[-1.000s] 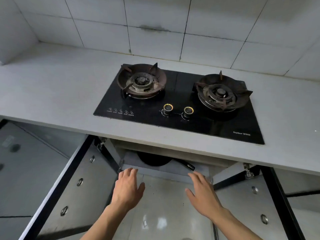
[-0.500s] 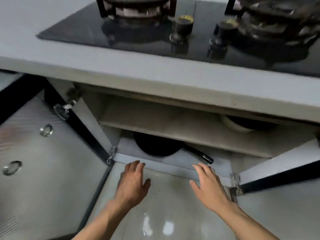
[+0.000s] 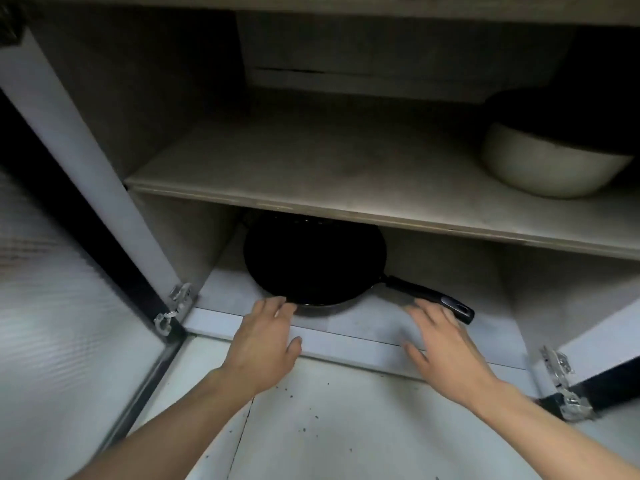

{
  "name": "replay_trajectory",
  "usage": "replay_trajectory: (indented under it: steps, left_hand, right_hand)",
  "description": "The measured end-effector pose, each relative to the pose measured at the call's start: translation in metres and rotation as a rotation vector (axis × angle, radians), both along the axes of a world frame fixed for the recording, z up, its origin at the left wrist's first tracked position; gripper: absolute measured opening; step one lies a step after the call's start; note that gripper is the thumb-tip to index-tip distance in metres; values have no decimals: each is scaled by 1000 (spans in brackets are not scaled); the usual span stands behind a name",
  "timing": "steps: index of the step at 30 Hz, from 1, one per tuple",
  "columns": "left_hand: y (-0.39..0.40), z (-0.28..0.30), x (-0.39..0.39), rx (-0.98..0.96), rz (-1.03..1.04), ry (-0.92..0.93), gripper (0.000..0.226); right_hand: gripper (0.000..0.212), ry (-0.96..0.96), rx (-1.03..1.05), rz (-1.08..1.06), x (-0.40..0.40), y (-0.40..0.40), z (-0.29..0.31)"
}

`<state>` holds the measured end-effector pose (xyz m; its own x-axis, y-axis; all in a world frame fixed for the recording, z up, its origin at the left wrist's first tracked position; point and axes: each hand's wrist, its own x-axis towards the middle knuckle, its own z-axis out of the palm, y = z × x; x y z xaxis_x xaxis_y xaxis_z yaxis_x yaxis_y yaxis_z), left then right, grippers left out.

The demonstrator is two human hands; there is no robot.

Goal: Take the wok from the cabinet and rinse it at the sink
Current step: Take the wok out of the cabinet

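The wok point(image 3: 313, 263) lay on the cabinet's bottom shelf point(image 3: 363, 320), under the upper shelf point(image 3: 311, 174). The left hand point(image 3: 263, 341) reached its near rim and the right hand point(image 3: 446, 344) its handle point(image 3: 429, 296), fingers spread, gripping nothing. Lifted carelessly, the wok might strike the upper shelf. A white bowl point(image 3: 550, 168) sat far right; its contents were hidden.

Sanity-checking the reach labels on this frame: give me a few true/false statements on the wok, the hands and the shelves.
1. The black round wok sits on the cabinet's bottom level, below the grey shelf board. True.
2. The right hand grips the wok's black handle. False: its fingers are spread flat just in front of the handle.
3. The left hand has fingers reaching the wok's near rim. True.
4. The white round bowl stands beside the wok. False: it is on the shelf above, at the right.
5. Both cabinet doors are closed. False: both stand open.
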<state>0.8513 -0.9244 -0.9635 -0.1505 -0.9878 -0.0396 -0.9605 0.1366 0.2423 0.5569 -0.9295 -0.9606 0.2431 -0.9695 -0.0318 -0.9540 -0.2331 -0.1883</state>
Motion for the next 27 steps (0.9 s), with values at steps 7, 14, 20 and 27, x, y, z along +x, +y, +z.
replay_trajectory:
  steps: [7, 14, 20, 27]
  left_hand:
    - [-5, -27, 2, -57, 0, 2, 56]
    - [-27, -35, 3, -107, -39, -25, 59]
    - [-50, -59, 2, -128, -32, -26, 52]
    - [-68, -73, 3, -215, -29, -34, 23]
  right_hand:
    - [55, -13, -16, -14, 5, -1, -32]
    - [57, 29, -46, 7, 6, -23, -40]
    - [59, 198, -95, -31, -8, -58, -54]
    - [66, 278, -86, -96, -25, -90, -77]
